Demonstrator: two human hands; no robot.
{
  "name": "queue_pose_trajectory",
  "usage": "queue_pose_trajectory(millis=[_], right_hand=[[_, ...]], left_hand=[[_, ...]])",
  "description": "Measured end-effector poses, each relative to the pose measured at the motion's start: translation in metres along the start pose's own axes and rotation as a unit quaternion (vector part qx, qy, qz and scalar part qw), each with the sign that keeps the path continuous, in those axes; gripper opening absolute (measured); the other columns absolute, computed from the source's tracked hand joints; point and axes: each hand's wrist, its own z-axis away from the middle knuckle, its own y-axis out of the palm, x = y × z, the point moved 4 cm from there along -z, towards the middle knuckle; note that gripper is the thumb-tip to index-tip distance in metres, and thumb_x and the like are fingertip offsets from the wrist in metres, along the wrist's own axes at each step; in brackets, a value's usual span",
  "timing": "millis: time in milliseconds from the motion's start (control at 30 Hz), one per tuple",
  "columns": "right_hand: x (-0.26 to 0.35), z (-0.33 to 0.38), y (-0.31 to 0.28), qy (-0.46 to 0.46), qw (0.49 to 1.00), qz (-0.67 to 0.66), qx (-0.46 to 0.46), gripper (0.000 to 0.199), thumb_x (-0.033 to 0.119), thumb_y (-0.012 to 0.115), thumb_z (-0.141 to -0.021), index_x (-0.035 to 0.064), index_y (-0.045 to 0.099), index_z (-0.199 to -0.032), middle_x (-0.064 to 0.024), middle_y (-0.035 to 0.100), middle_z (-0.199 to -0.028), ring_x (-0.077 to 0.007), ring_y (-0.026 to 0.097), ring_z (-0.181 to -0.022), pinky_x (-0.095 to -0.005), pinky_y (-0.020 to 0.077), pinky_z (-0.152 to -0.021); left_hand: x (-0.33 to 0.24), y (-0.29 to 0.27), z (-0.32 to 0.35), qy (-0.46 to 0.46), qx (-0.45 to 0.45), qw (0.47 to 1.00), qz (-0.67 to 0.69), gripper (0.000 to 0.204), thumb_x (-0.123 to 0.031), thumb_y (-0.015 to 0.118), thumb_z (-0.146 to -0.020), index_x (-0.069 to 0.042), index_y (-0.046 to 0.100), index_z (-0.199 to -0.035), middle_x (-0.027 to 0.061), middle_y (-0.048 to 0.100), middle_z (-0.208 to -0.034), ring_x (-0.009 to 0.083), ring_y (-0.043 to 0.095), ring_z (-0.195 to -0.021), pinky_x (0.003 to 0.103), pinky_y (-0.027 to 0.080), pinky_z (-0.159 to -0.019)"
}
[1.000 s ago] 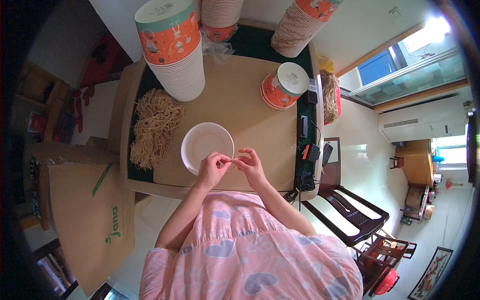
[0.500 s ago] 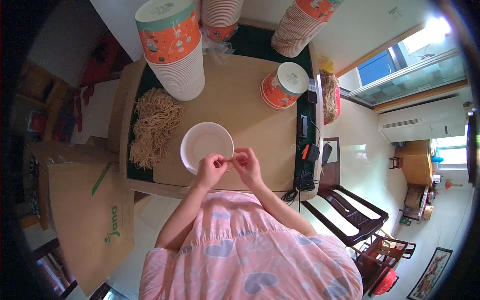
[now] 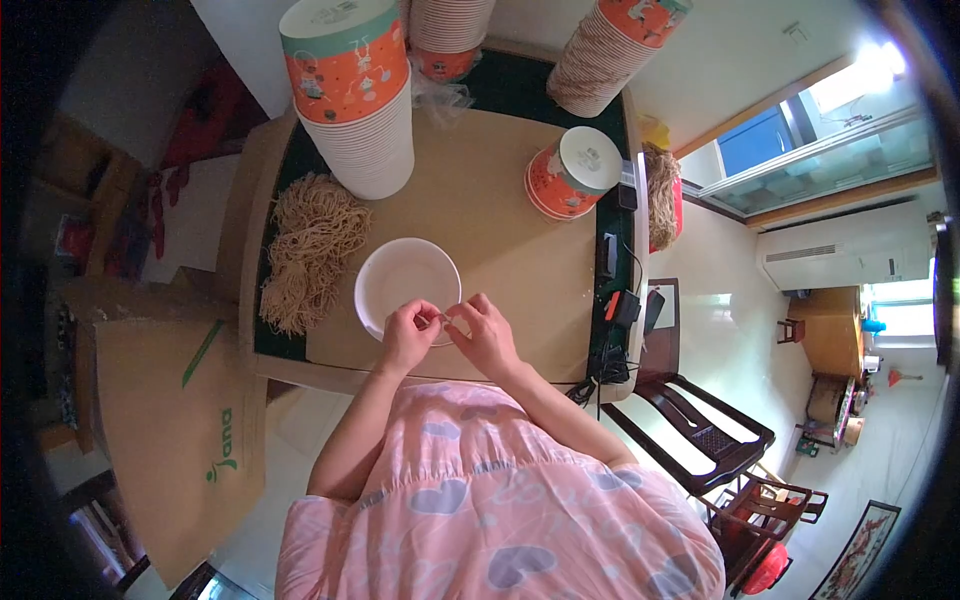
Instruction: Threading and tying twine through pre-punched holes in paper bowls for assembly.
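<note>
A white paper bucket (image 3: 400, 280) stands mouth up on the brown board, its inside showing nothing but white. Over its near right rim my left hand (image 3: 408, 335) and my right hand (image 3: 484, 335) meet, fingertips pinched together and nearly touching. Whatever sits between the fingertips is too small to make out. To the left of the bucket lies a bundle of tan twine (image 3: 315, 250). Behind it rises a tall stack of nested paper buckets (image 3: 352, 100), upside down, white with an orange and green printed one on top.
A short upside-down stack of orange buckets (image 3: 568, 170) stands at right. More stacks (image 3: 618, 55) line the back, beside a crumpled clear bag (image 3: 440, 100). Cables and a black adapter (image 3: 606, 365) lie along the table's right edge. A large carton (image 3: 180, 420) stands left; a dark chair (image 3: 705, 430) right.
Both hands have shifted slightly left along the bucket's near rim, still pinched together. The bucket sits a little further left and up in the picture.
</note>
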Motion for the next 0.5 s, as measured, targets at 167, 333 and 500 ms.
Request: queue_pose_trajectory(millis=[167,333,500], right_hand=[[0.004,-0.006,0.005,0.045,0.997,-0.010,0.056,0.010,0.015,0.064,-0.075,0.0093,0.063,-0.084,-0.0101,0.054,-0.084,-0.0283,0.057,-0.075,-0.0376,0.0481,-0.065],[-0.002,-0.009,0.008,0.034,0.998,0.007,0.057,0.007,0.013,0.062,-0.076,0.0090,0.063,-0.081,-0.0100,0.054,-0.083,-0.0285,0.058,-0.073,-0.0375,0.0483,-0.063],[-0.004,-0.009,0.001,0.043,0.996,0.031,0.070,0.006,0.012,0.061,-0.076,0.0079,0.062,-0.080,-0.0098,0.055,-0.082,-0.0279,0.058,-0.073,-0.0374,0.0487,-0.063]], left_hand=[[0.004,-0.001,-0.001,-0.002,0.014,0.999,0.039,0.005,-0.004,0.061,-0.078,0.000,0.061,-0.082,0.0034,0.064,-0.073,0.0087,0.058,-0.062,0.024,0.047,-0.058],[0.017,-0.004,-0.003,-0.021,0.022,0.998,0.056,0.004,-0.004,0.060,-0.080,-0.001,0.060,-0.082,0.0030,0.063,-0.072,0.0079,0.058,-0.062,0.023,0.047,-0.056],[0.016,-0.006,-0.003,-0.090,0.055,0.992,0.076,0.005,-0.005,0.059,-0.081,-0.001,0.059,-0.084,0.0033,0.063,-0.073,0.0077,0.058,-0.063,0.022,0.047,-0.055]])
